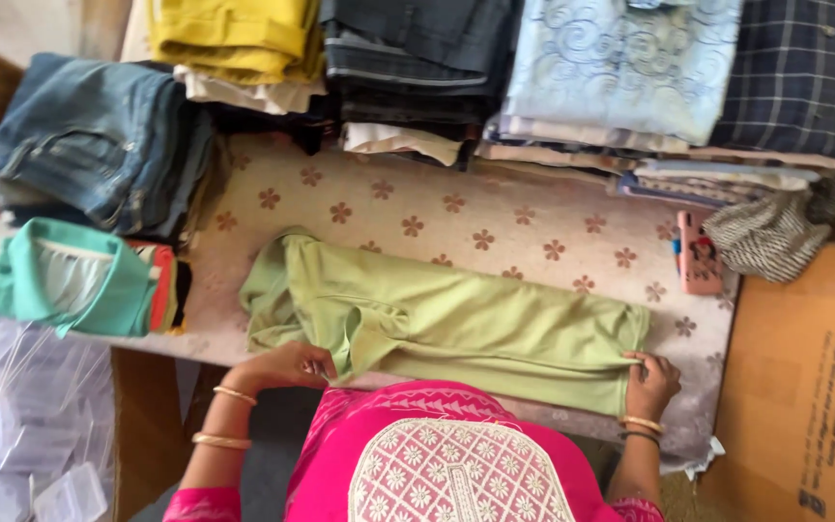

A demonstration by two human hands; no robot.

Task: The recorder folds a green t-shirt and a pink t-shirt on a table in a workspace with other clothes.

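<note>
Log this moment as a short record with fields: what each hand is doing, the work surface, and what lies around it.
left hand: pinches near edge of green shirt
right hand: grips the shirt's right end
shirt: folded lengthwise, flat
surface: flowered cloth
behind: stacks of folded clothes
left: jeans, teal collared shirt
right: pink phone, cardboard box

Your left hand (287, 365) sits at lower centre-left of the frame, fingers curled in a pinching grip. Your right hand (649, 382) sits lower right, fingers pinched shut, both wrists bangled.
</note>
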